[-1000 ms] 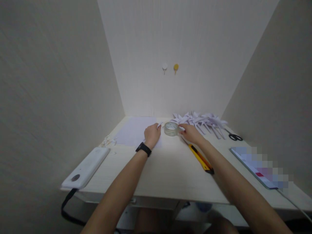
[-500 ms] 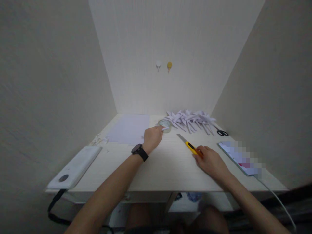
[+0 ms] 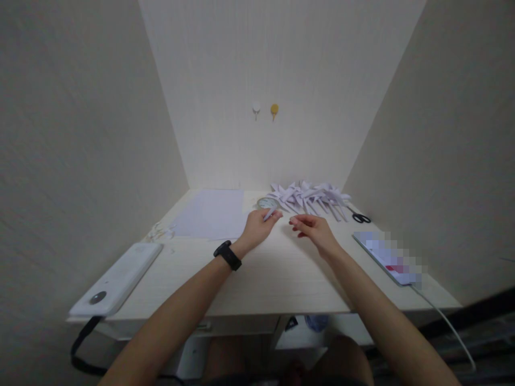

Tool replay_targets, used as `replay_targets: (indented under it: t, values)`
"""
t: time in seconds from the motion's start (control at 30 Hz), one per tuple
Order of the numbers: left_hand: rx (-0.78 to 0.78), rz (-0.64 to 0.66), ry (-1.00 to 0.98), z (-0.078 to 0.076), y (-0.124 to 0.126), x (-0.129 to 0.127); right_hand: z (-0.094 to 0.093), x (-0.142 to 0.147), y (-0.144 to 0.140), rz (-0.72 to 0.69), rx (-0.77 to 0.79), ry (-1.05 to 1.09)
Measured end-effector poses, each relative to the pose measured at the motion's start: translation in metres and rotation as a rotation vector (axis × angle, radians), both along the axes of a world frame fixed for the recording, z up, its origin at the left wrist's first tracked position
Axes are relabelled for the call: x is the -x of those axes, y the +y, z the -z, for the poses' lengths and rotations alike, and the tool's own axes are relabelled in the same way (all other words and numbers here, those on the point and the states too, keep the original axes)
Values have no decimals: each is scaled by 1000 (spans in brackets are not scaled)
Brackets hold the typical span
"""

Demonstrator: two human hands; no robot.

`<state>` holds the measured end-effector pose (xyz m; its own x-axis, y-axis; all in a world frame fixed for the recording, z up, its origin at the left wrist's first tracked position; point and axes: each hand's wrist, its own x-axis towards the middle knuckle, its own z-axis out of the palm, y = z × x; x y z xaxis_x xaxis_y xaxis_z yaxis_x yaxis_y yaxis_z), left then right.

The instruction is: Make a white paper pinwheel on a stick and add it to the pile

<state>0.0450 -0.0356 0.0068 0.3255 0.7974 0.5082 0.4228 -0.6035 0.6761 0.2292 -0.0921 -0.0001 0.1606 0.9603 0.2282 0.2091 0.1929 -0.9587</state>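
Note:
My left hand [image 3: 259, 224], with a black watch on its wrist, is closed on a small rolled piece of white paper [image 3: 270, 213] above the middle of the desk. Just to its right, my right hand [image 3: 311, 229] has thumb and forefinger together in a pinch. Whatever may be between those fingertips is too small to make out. A roll of clear tape [image 3: 267, 203] lies right behind my left hand. The yellow utility knife cannot be seen now.
White paper pinwheels [image 3: 308, 197] are heaped at the back right, beside black-handled scissors [image 3: 361, 218]. Paper sheets [image 3: 213, 212] lie back left, with paper scraps [image 3: 161, 231] near them. A white device [image 3: 116, 279] sits at the left edge, a cabled phone [image 3: 382, 257] at the right.
My right hand has left the yellow utility knife and moved up and left, close to my left hand. My left hand has turned slightly, still holding the rolled paper. The view has shifted a little.

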Motion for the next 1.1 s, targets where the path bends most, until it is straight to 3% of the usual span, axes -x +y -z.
replay_targets:
  t: [0.23,0.63,0.8,0.93,1.03,1.1]
  values:
    - [8,150,-6,0,-3,1,-8,22,17,-12,-19,214]
    - [97,209,-64,-1,-4,0,7,22,26,-56,-198,110]
    - [192,281,-124,1,-2,0,13,19,26,-13,-323,45]
    - [218,212,-60,5,3,1,11,14,22,91,-409,44]
    - [111,81,118,7,5,2,6,15,20,170,-430,106]
    - [-10,2,260,8,4,3,3,20,19,138,-416,148]
